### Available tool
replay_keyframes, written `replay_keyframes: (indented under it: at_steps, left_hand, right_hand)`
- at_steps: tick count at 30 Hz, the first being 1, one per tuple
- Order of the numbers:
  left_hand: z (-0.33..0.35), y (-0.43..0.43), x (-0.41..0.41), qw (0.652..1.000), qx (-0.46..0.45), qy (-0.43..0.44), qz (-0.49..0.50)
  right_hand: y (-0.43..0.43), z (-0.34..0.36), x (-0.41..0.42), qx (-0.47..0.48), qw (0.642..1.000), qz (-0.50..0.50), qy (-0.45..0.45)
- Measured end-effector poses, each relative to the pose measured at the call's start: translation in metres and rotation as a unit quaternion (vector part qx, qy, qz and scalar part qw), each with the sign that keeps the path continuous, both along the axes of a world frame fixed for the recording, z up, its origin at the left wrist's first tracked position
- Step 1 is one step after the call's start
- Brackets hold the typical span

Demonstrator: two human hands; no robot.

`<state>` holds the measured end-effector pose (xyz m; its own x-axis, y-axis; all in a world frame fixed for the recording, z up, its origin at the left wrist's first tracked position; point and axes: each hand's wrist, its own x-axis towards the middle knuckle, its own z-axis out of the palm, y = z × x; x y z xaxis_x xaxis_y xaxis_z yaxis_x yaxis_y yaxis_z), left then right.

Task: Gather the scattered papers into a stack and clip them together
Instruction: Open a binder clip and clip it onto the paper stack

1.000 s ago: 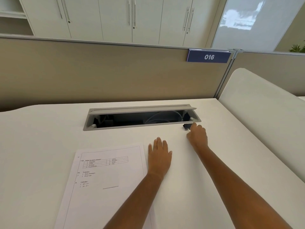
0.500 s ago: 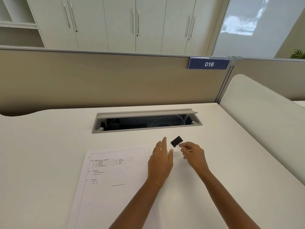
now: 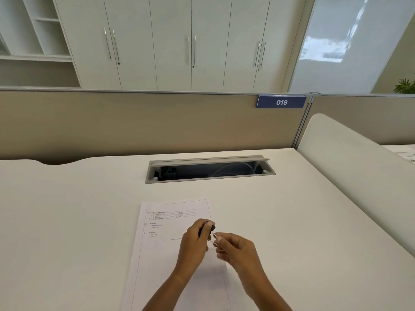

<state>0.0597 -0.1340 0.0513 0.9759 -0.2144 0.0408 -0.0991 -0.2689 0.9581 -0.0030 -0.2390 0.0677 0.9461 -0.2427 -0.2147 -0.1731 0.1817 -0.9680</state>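
— White paper stack lies flat on the worktop, long side running away from me, printed side up: a small table and short numbered lines near its far end. Sheets look squared; how many there are, I cannot tell.

— And your hands?

— Both are raised just above the stack's right half. My left hand is curled round the black body of the binder clip, thumb and fingers closed on it. My right hand pinches the clip's wire handles between thumb and forefinger. So both hands grasp the one clip, knuckles nearly touching.

— Is the clip on the paper?

— Not on it. It is held above the sheets, near the right edge of the stack. Whether its mouth is sprung apart, I cannot tell; fingers cover it.

— Beyond that?

— Grey cable tray sunk in the worktop, flap up, pale cables inside. Behind it a beige partition with a blue tag reading 016. Furthest: white cupboards with bar handles.
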Motion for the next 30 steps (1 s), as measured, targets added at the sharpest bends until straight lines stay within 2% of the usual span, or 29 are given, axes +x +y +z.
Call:
replay_keyframes:
  at_steps: [3, 6, 13, 21, 30]
  left_hand:
    - [0.000, 0.014, -0.012, 0.991, -0.083, 0.088, 0.061]
    - [-0.002, 0.025, -0.024, 0.976, -0.127, 0.144, 0.101]
    - [0.003, 0.044, -0.044, 0.969, -0.147, 0.132, 0.145]
    - [0.018, 0.061, -0.048, 0.942, -0.249, 0.171, 0.146]
    - [0.032, 0.068, -0.046, 0.871, -0.406, 0.259, 0.098]
  right_hand:
    - [0.019, -0.003, -0.013, 0.125, 0.992, -0.013, 0.022]
    - [0.036, -0.005, -0.021, 0.152, 0.987, -0.031, 0.030]
    - [0.055, 0.009, -0.030, 0.020, 0.999, -0.026, 0.010]
    - [0.066, 0.032, -0.028, -0.024, 0.999, 0.038, -0.016]
    - [0.064, 0.046, -0.015, -0.101, 0.993, 0.050, -0.021]
